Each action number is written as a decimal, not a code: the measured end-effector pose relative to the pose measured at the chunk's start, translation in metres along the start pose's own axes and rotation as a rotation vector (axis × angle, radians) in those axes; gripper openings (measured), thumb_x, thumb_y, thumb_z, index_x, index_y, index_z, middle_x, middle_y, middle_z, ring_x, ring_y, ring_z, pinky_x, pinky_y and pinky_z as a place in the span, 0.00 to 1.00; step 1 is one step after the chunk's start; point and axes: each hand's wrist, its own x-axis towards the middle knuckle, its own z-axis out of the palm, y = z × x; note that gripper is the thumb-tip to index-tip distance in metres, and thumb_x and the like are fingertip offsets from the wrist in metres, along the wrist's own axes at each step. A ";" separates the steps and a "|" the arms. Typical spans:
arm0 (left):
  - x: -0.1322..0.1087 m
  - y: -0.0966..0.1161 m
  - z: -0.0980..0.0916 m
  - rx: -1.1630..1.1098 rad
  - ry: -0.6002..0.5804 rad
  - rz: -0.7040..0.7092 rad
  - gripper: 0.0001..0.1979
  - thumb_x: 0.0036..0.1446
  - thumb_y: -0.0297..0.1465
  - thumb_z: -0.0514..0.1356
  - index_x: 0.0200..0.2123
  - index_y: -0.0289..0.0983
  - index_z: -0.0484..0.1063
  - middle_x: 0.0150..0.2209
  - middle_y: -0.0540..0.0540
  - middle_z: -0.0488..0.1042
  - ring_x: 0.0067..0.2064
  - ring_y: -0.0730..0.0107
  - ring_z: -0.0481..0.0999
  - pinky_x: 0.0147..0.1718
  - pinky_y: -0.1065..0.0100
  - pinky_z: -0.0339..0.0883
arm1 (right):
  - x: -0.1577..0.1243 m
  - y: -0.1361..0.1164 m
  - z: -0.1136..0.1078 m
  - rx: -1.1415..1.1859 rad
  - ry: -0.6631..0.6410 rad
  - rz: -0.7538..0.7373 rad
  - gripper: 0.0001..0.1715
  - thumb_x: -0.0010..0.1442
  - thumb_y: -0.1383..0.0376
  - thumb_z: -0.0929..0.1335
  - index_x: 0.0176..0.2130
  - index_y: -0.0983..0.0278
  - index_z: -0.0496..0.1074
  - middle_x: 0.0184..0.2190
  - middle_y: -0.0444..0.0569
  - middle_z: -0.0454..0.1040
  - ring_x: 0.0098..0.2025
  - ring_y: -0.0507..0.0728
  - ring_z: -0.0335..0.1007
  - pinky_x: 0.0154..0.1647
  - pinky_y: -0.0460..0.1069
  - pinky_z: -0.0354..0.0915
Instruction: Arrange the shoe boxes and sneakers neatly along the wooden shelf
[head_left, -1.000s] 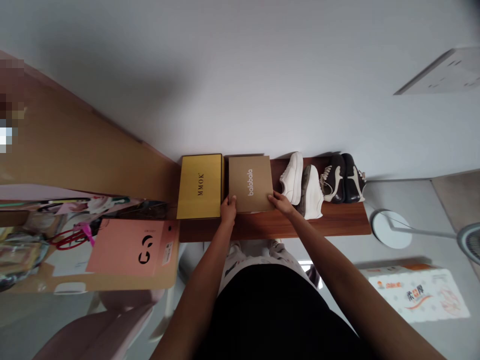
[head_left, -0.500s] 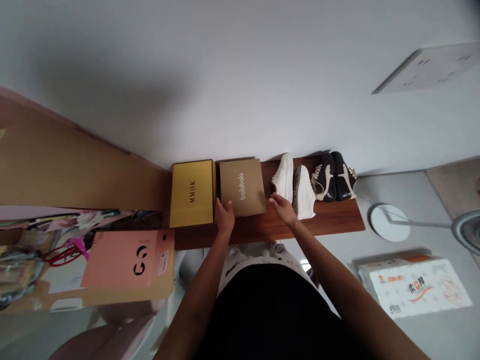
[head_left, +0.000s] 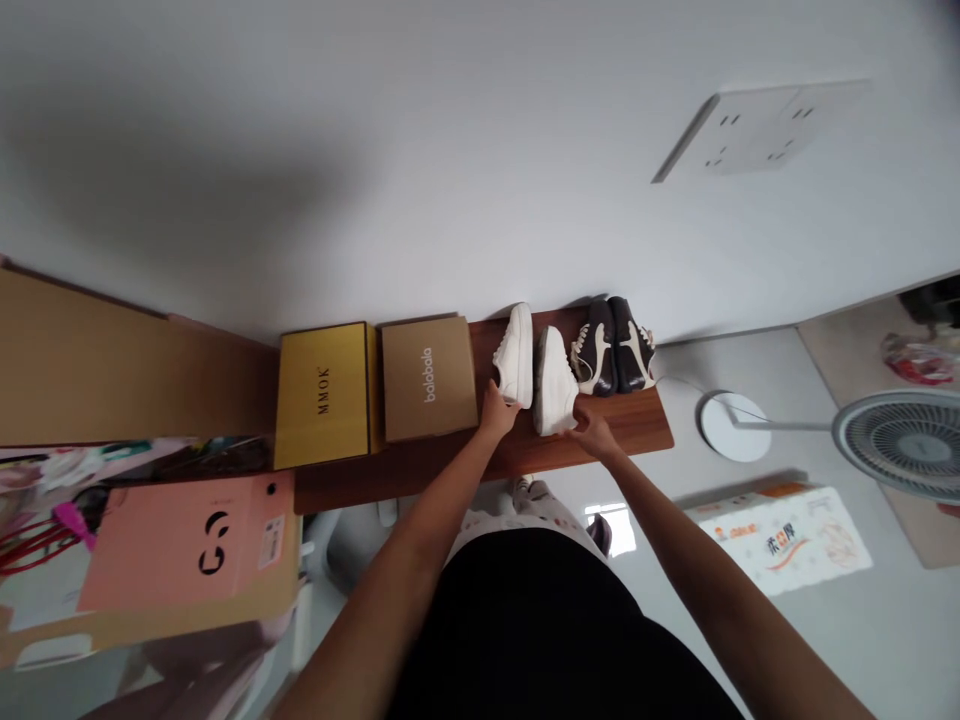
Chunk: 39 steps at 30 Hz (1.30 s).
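Observation:
A dark wooden shelf (head_left: pixel 465 470) runs along the white wall. On it lie a yellow MMOK box (head_left: pixel 324 394), a brown balabala box (head_left: pixel 429 378), a pair of white sneakers and a pair of black-and-cream shoes (head_left: pixel 613 345). My left hand (head_left: pixel 496 412) grips the heel of the left white sneaker (head_left: pixel 518 353). My right hand (head_left: pixel 592 430) holds the heel end of the right white sneaker (head_left: pixel 553 378). Both hands have their fingers closed on the shoes.
A pink box (head_left: pixel 180 540) on cardboard sits at the lower left. A fan (head_left: pixel 896 442) with a round white base (head_left: pixel 731 425) stands on the grey floor at right, next to a pack of tissues (head_left: pixel 780 540). A socket plate (head_left: pixel 757 125) is on the wall.
Both hands let go of the brown balabala box and moved right to the white sneakers. The view has swung to the right.

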 end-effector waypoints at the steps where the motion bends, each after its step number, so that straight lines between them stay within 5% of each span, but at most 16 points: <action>1: 0.005 -0.001 0.002 0.019 0.003 -0.010 0.41 0.39 0.20 0.73 0.60 0.29 0.68 0.67 0.25 0.64 0.72 0.41 0.59 0.70 0.55 0.49 | 0.003 0.000 0.001 -0.036 -0.038 0.029 0.35 0.36 0.53 0.82 0.42 0.64 0.78 0.42 0.56 0.82 0.48 0.69 0.77 0.57 0.65 0.69; 8: 0.021 -0.004 -0.003 0.228 -0.050 0.009 0.22 0.37 0.25 0.75 0.37 0.37 0.73 0.47 0.40 0.79 0.58 0.48 0.73 0.56 0.61 0.65 | 0.019 -0.010 0.008 -0.049 -0.268 0.134 0.24 0.38 0.54 0.79 0.34 0.64 0.78 0.32 0.50 0.82 0.40 0.65 0.78 0.45 0.56 0.73; 17: 0.012 0.017 -0.007 0.672 -0.113 0.194 0.17 0.50 0.32 0.71 0.42 0.37 0.72 0.41 0.45 0.78 0.46 0.58 0.78 0.45 0.65 0.69 | 0.024 -0.020 0.003 -0.123 -0.356 -0.047 0.21 0.47 0.52 0.74 0.37 0.64 0.77 0.32 0.48 0.81 0.37 0.60 0.76 0.39 0.52 0.71; 25: 0.003 0.030 -0.014 0.948 -0.264 0.342 0.16 0.60 0.33 0.66 0.50 0.36 0.73 0.53 0.39 0.77 0.56 0.54 0.76 0.54 0.64 0.65 | 0.020 -0.053 -0.001 -0.643 -0.340 -0.239 0.14 0.59 0.54 0.72 0.34 0.62 0.72 0.29 0.47 0.77 0.36 0.59 0.74 0.37 0.49 0.65; 33: -0.015 0.049 -0.006 1.196 -0.298 0.370 0.16 0.66 0.32 0.59 0.55 0.33 0.70 0.53 0.34 0.76 0.57 0.50 0.76 0.56 0.59 0.64 | 0.025 -0.099 0.001 -1.068 -0.463 -0.337 0.17 0.68 0.53 0.67 0.48 0.63 0.71 0.50 0.58 0.79 0.51 0.63 0.76 0.44 0.50 0.65; 39: -0.018 0.059 0.006 1.260 -0.279 0.363 0.16 0.66 0.28 0.58 0.56 0.33 0.70 0.52 0.34 0.77 0.56 0.50 0.77 0.57 0.58 0.65 | 0.037 -0.113 0.009 -1.184 -0.499 -0.330 0.18 0.71 0.56 0.63 0.52 0.65 0.70 0.53 0.62 0.77 0.53 0.65 0.76 0.48 0.52 0.67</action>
